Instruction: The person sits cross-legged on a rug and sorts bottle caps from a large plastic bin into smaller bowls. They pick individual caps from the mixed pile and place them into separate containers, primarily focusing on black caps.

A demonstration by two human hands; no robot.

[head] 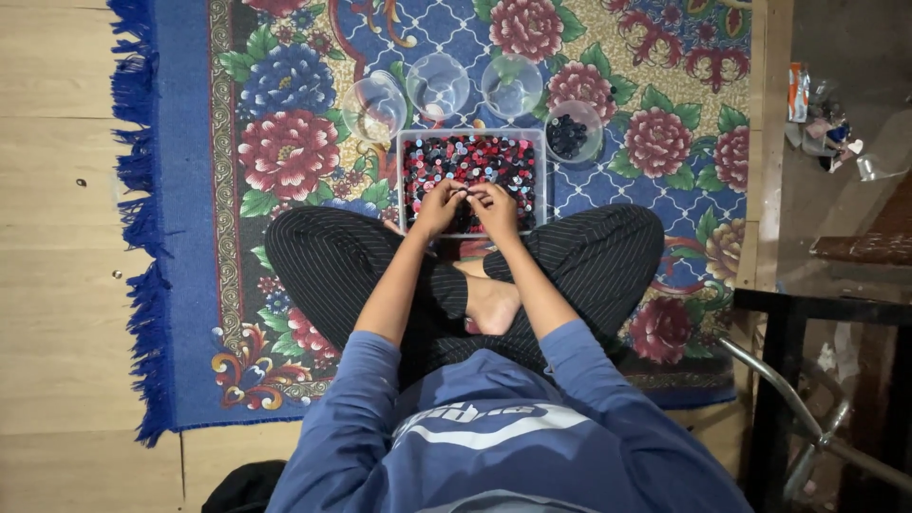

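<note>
Small round red, black and grey buttons [472, 157] are picked at by both hands, left hand [440, 206] and right hand [496, 207], fingertips pinched together over the near edge of the clear rectangular plastic tray [472, 134]. What is pinched cannot be told. Four clear round plastic bowls [438, 85] are set just beyond the tray, the dark-filled one nearer the right hand.

Both hands' fingers [463, 197] hide among tiny pieces [470, 157] too small to tell.

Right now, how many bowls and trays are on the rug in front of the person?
Empty clear bowls: 3
Clear bowl holding dark pieces: 1
Tray of red and dark pieces: 1
Total: 5
</note>
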